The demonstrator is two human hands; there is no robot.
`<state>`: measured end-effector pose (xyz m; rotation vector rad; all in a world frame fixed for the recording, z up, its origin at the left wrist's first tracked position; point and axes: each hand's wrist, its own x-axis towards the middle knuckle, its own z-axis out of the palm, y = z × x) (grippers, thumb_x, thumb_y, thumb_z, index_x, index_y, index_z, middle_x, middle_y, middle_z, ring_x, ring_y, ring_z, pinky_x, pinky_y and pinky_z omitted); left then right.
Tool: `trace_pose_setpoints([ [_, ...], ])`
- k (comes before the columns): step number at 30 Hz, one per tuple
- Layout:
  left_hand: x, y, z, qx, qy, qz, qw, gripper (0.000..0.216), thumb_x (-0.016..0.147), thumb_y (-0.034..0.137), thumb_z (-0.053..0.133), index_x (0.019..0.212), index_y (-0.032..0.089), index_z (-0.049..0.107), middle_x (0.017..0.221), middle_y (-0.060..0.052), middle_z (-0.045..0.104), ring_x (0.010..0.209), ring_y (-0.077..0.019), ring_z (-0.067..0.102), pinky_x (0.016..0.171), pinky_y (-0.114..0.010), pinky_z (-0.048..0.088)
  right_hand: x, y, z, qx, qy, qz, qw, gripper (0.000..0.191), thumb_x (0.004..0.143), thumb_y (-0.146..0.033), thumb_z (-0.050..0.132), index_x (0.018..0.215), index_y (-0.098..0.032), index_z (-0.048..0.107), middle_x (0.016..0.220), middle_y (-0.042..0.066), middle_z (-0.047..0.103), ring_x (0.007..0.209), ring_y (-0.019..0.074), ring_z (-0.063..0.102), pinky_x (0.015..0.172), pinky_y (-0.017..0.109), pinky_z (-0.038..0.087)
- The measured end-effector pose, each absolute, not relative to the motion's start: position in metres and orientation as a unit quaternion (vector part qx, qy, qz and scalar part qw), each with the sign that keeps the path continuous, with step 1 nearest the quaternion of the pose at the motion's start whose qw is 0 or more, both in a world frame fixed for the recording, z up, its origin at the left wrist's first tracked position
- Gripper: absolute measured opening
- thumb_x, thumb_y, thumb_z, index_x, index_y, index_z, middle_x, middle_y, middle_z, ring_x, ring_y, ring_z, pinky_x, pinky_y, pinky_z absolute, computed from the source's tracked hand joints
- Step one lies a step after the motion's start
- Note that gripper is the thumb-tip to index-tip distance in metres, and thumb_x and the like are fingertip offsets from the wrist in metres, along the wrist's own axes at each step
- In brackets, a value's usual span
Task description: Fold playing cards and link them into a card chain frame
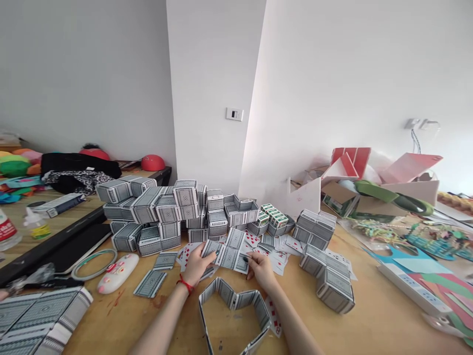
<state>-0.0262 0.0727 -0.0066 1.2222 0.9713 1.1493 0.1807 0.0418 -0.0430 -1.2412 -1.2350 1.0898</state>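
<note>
Between my hands is a small panel of joined playing cards [229, 257], grey patterned backs facing up. My left hand [197, 266], with a red string at the wrist, grips its left side, thumb on top. The fingers of my right hand [260, 268] pinch its right edge. Just below, on the table, stands a heart-shaped ring of folded cards [236, 299], open at the top. Loose cards [279, 261] lie face up behind and beside my right hand, and two cards [150, 283] lie face down to the left.
Card-built blocks [162, 207] are stacked at the back left, with more blocks [328, 276] on the right. A white computer mouse [118, 273] and coiled cable [94, 264] lie left. A power strip [414, 288] and a cluttered cardboard box [377, 197] are on the right.
</note>
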Motion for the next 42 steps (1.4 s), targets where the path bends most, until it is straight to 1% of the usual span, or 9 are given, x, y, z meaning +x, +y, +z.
trace_pose_setpoints([
  [3, -0.026, 0.073, -0.007, 0.589, 0.441, 0.452, 0.505, 0.027, 0.06, 0.028, 0.063, 0.083, 0.015, 0.059, 0.077, -0.004, 0.066, 0.071, -0.0187, 0.062, 0.062, -0.028, 0.049, 0.18, 0.041, -0.041, -0.506, -0.503, 0.464, 0.525, 0.04, 0.062, -0.056, 0.057, 0.072, -0.017, 0.054, 0.056, -0.004, 0.049, 0.037, 0.0102, 0.05, 0.033, 0.024, 0.044],
  [6, -0.024, 0.072, -0.006, 0.616, 0.452, 0.438, 0.474, 0.024, 0.06, 0.026, 0.062, 0.081, 0.015, 0.059, 0.075, -0.005, 0.067, 0.071, -0.0198, 0.062, 0.065, -0.029, 0.048, 0.181, 0.04, -0.04, -0.498, -0.488, 0.482, 0.53, 0.041, 0.062, -0.056, 0.057, 0.076, -0.017, 0.054, 0.059, -0.003, 0.05, 0.042, 0.0107, 0.051, 0.036, 0.025, 0.048],
  [11, -0.023, 0.07, -0.002, 0.616, 0.482, 0.442, 0.439, 0.018, 0.059, 0.025, 0.062, 0.074, 0.015, 0.06, 0.076, -0.006, 0.068, 0.074, -0.0216, 0.061, 0.07, -0.03, 0.045, 0.185, 0.043, -0.041, -0.511, -0.473, 0.482, 0.531, 0.041, 0.06, -0.055, 0.058, 0.074, -0.016, 0.054, 0.055, -0.005, 0.046, 0.036, 0.0082, 0.047, 0.034, 0.024, 0.046],
  [15, -0.024, 0.07, -0.001, 0.62, 0.475, 0.448, 0.435, 0.021, 0.059, 0.024, 0.061, 0.078, 0.015, 0.059, 0.078, -0.006, 0.067, 0.075, -0.021, 0.06, 0.07, -0.03, 0.044, 0.186, 0.044, -0.041, -0.51, -0.473, 0.482, 0.532, 0.043, 0.059, -0.055, 0.059, 0.075, -0.015, 0.055, 0.054, -0.006, 0.047, 0.033, 0.0081, 0.047, 0.033, 0.023, 0.045],
  [20, -0.022, 0.068, 0.0, 0.623, 0.482, 0.442, 0.43, 0.018, 0.057, 0.025, 0.062, 0.073, 0.016, 0.058, 0.067, -0.002, 0.064, 0.066, -0.0187, 0.058, 0.064, -0.028, 0.044, 0.184, 0.043, -0.04, -0.509, -0.478, 0.484, 0.528, 0.04, 0.06, -0.053, 0.059, 0.073, -0.016, 0.055, 0.049, -0.005, 0.048, 0.031, 0.0088, 0.046, 0.031, 0.023, 0.041],
  [24, -0.021, 0.066, 0.003, 0.623, 0.486, 0.443, 0.423, 0.019, 0.057, 0.024, 0.062, 0.073, 0.016, 0.059, 0.067, -0.001, 0.065, 0.067, -0.0187, 0.059, 0.064, -0.028, 0.044, 0.183, 0.042, -0.038, -0.508, -0.481, 0.479, 0.531, 0.04, 0.06, -0.054, 0.059, 0.072, -0.016, 0.055, 0.049, -0.005, 0.049, 0.031, 0.0089, 0.047, 0.031, 0.022, 0.04],
  [30, -0.021, 0.065, 0.003, 0.618, 0.489, 0.453, 0.417, 0.019, 0.055, 0.024, 0.063, 0.072, 0.017, 0.059, 0.066, -0.001, 0.065, 0.066, -0.0188, 0.059, 0.064, -0.028, 0.045, 0.182, 0.041, -0.036, -0.523, -0.492, 0.471, 0.513, 0.047, 0.057, -0.06, 0.058, 0.069, -0.014, 0.055, 0.049, -0.004, 0.051, 0.032, 0.0108, 0.05, 0.031, 0.022, 0.042],
  [36, -0.019, 0.068, -0.001, 0.618, 0.497, 0.455, 0.404, 0.017, 0.055, 0.024, 0.063, 0.071, 0.017, 0.059, 0.07, -0.003, 0.067, 0.076, -0.0221, 0.06, 0.071, -0.03, 0.045, 0.181, 0.04, -0.039, -0.54, -0.498, 0.463, 0.496, 0.052, 0.056, -0.063, 0.056, 0.07, -0.013, 0.055, 0.05, -0.004, 0.051, 0.034, 0.0126, 0.055, 0.03, 0.02, 0.042],
  [42, -0.02, 0.071, -0.003, 0.607, 0.504, 0.441, 0.427, 0.018, 0.054, 0.024, 0.063, 0.071, 0.017, 0.059, 0.067, -0.002, 0.066, 0.072, -0.0219, 0.061, 0.066, -0.029, 0.046, 0.182, 0.039, -0.04, -0.528, -0.507, 0.469, 0.494, 0.048, 0.06, -0.06, 0.055, 0.073, -0.013, 0.056, 0.051, -0.004, 0.053, 0.034, 0.0132, 0.056, 0.032, 0.021, 0.043],
])
